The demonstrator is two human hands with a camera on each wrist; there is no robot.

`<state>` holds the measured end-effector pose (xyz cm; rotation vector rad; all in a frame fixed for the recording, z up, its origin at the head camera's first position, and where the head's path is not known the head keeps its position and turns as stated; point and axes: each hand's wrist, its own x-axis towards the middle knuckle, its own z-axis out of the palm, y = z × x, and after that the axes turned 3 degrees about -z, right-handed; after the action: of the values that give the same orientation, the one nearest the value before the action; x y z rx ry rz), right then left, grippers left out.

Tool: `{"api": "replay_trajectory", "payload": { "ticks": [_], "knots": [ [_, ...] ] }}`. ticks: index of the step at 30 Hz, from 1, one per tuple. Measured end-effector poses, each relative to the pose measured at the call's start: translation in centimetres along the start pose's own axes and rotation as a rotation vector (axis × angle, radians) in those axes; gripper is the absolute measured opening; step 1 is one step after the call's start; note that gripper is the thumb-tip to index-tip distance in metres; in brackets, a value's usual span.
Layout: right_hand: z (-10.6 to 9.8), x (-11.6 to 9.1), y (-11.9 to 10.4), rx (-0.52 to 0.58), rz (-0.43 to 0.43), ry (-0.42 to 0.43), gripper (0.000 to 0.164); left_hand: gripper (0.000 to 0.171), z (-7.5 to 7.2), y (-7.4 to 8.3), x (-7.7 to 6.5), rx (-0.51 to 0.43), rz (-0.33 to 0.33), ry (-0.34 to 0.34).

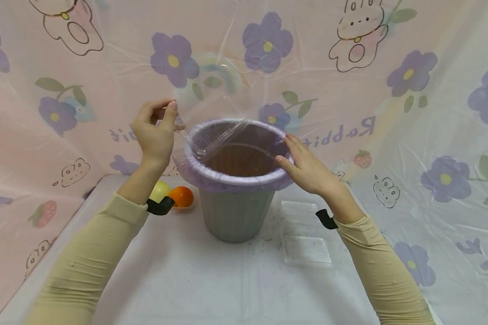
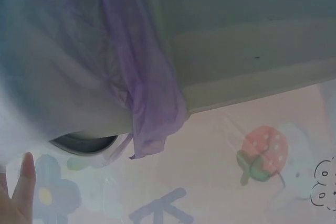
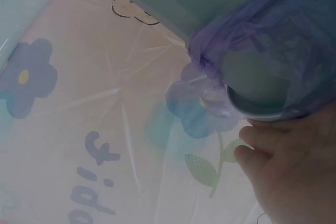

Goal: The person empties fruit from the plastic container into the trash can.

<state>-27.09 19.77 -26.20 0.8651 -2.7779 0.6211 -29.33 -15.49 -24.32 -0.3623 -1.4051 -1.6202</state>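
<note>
A grey ribbed trash bin (image 1: pixel 236 216) stands upright on the table. A thin purple trash bag (image 1: pixel 227 180) lines it and is folded out over the rim. The left hand (image 1: pixel 154 131) is raised beside the bin's left rim, with thumb and forefinger pinching a clear plastic piece (image 1: pixel 223 137), which slants over the mouth of the bin. Its full outline is hard to see. The right hand (image 1: pixel 305 167) rests on the right rim with fingers extended and thumb apart. In the right wrist view, the fingertips of the right hand (image 3: pixel 289 161) touch the bag-covered rim (image 3: pixel 262 114).
Left of the bin lie a yellow-green round fruit (image 1: pixel 160 191) and an orange round fruit (image 1: pixel 181 197), partly behind the left wrist. A clear plastic tray (image 1: pixel 307 249) lies on the white table (image 1: pixel 211 280) at right. A printed curtain (image 1: pixel 227 40) hangs close behind.
</note>
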Motion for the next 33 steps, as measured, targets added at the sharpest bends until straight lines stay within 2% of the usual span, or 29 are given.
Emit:
{"api": "replay_trajectory", "payload": {
  "ticks": [4, 11, 15, 20, 27, 33],
  "knots": [
    [0.0, 0.0, 0.0, 0.009, -0.004, 0.003, 0.085, 0.004, -0.4, 0.2, 0.2, -0.036, -0.065, 0.048],
    [0.2, 0.1, 0.2, 0.001, -0.009, 0.020, 0.084, 0.004, -1.5, 1.0, 0.3, -0.216, -0.256, 0.100],
    [0.1, 0.1, 0.1, 0.008, -0.014, 0.014, 0.085, 0.004, -2.5, 1.3, 0.1, -0.307, -0.317, 0.095],
    [0.0, 0.0, 0.1, 0.012, -0.007, 0.001, 0.084, 0.011, -3.8, 1.3, -0.1, -0.429, -0.399, 0.073],
    [0.0, 0.0, 0.2, 0.011, -0.009, 0.004, 0.084, 0.015, -5.8, 0.6, -0.3, -0.528, -0.460, 0.076],
    [0.0, 0.0, 0.0, 0.012, -0.016, 0.006, 0.085, 0.006, -8.0, -0.3, -0.9, -0.582, -0.502, 0.050]
  ]
}}
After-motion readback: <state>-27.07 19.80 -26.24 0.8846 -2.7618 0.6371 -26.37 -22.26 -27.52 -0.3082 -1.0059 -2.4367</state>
